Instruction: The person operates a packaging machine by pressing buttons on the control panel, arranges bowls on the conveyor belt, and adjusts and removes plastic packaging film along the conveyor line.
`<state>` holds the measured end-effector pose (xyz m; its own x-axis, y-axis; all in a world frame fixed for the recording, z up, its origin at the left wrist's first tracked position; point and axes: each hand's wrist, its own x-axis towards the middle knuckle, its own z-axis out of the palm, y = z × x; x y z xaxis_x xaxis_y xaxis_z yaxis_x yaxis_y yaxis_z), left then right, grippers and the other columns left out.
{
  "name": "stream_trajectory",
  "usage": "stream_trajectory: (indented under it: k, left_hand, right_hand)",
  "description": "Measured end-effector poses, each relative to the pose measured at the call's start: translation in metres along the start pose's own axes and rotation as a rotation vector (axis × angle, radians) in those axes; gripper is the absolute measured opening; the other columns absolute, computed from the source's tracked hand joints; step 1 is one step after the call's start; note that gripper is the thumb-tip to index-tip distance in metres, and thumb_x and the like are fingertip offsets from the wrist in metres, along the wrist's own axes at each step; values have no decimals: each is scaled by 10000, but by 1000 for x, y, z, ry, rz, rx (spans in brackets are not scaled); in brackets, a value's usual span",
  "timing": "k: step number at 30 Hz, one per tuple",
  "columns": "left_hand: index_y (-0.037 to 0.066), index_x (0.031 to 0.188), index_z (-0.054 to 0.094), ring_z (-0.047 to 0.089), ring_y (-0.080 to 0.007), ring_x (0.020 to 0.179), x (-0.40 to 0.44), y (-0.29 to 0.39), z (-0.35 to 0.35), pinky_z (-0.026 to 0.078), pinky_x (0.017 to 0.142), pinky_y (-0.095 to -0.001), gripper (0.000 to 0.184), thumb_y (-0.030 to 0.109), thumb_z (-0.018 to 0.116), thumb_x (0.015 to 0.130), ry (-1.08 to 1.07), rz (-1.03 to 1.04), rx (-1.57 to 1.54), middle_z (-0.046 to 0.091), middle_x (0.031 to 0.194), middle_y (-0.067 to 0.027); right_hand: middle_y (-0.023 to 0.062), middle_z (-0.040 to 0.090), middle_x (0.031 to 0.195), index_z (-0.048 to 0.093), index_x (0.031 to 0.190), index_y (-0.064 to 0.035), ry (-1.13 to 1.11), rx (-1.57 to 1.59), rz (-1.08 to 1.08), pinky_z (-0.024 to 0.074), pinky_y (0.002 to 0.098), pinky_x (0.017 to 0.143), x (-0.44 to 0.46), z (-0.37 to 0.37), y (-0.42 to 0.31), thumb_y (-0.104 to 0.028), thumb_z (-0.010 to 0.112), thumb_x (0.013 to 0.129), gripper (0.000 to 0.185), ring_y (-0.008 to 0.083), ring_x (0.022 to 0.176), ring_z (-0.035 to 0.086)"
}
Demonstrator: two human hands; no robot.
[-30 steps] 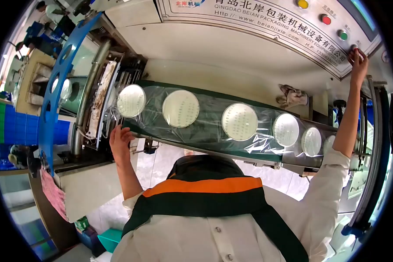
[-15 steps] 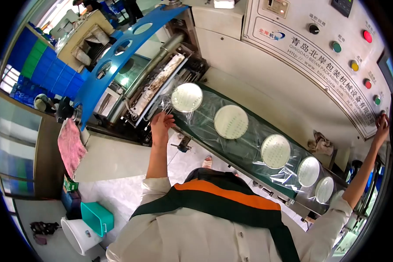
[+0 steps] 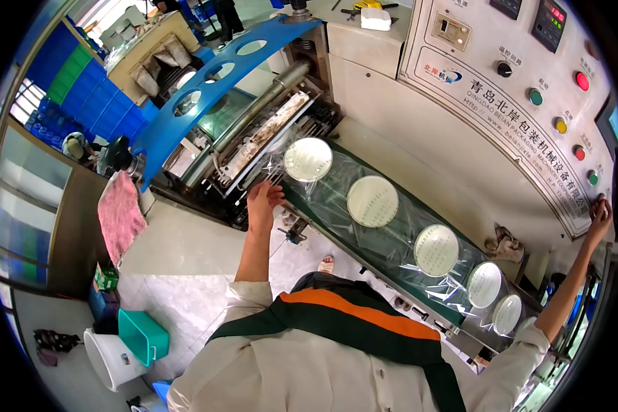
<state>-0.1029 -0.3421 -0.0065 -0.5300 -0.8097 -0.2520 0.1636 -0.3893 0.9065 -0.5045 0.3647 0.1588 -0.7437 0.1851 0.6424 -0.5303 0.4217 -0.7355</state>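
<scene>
Several round white discs, such as the one nearest the sealing unit [image 3: 307, 159], lie in a row under clear film on the green conveyor belt [image 3: 336, 233]. My left hand [image 3: 264, 198] is beside the belt's left end, near the film edge, fingers apart and slightly curled, holding nothing visible. At the far right, my right hand [image 3: 600, 211] has its fingertips pinched on a small knob at the lower right of the control panel [image 3: 487, 117]. The metal sealing unit [image 3: 264, 137] stands just left of the belt.
A blue perforated strip [image 3: 206, 82] arches over the left of the machine. A pink cloth [image 3: 120, 216] hangs on a ledge at left. On the floor are a teal bin [image 3: 144, 336] and a white bucket [image 3: 110, 357]. A crumpled cloth [image 3: 507, 244] lies behind the belt.
The view has swung left, so the machine and belt appear turned and shifted right. Both hands keep about the same places, left beside the belt's end and right at the panel knob.
</scene>
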Motion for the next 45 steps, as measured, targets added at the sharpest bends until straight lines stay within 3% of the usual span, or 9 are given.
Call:
stream_trajectory:
  k: [15,18,23,30,34,36,38,41,45]
  left_hand:
    - [-61,883,451,514,-169,547,63,-14,8,447,448,-263,279,197,472,779,57,61,-29,517,678,-114]
    - [-65,746,479,474,-176,386,73,-7,24,419,336,-288,328,262,515,752,193,8,1,502,549,-122]
    - [-14,587,450,423,-170,395,95,-4,28,336,346,-296,320,243,472,776,206,-76,187,427,484,-80]
    - [46,822,452,459,-160,499,87,-13,19,393,418,-280,81,112,443,776,257,287,-178,493,631,-63]
    - [65,909,472,502,-173,595,126,-25,-16,426,517,-287,147,121,435,777,60,321,-385,522,733,-74]
    - [59,964,474,512,-188,705,127,-35,-21,433,632,-295,216,165,446,777,54,182,91,537,827,-75]
    - [25,851,537,530,-204,731,71,-10,9,444,612,-297,148,118,481,750,61,25,-206,555,810,-80]
    - [-15,969,481,498,-139,708,38,-5,3,414,560,-240,265,152,493,763,114,212,195,530,818,-63]
    - [7,985,459,471,-112,684,-46,9,20,387,552,-225,273,204,443,797,25,377,303,511,818,-45]
  right_hand:
    - [11,470,675,449,909,-15,-73,121,6,429,198,571,-10,8,-16,-218,469,796,234,53,592,439]
    - [0,460,690,441,922,-32,6,102,23,418,198,590,-19,16,-30,-267,497,777,283,48,623,438]
    - [7,471,699,437,931,-40,46,121,35,417,196,581,-22,21,-37,-269,507,770,288,54,625,446]
    - [44,479,810,412,991,-31,54,153,91,434,232,645,-38,31,-64,-277,499,772,340,85,714,473]
    - [115,480,966,394,1045,-6,58,286,119,415,307,745,-57,36,-65,-277,411,806,361,182,868,491]
    - [64,508,938,459,938,-35,116,125,163,396,294,727,-98,56,-103,-235,432,768,264,163,879,486]
    - [89,520,897,430,981,-6,109,171,0,413,312,704,-119,79,-100,-230,424,789,295,192,842,501]
    - [140,508,860,354,1045,28,126,311,148,481,277,601,-117,126,-136,-126,449,792,311,161,753,522]
    - [134,516,796,340,990,22,222,353,34,482,259,525,-98,138,-143,-87,438,788,250,152,693,531]
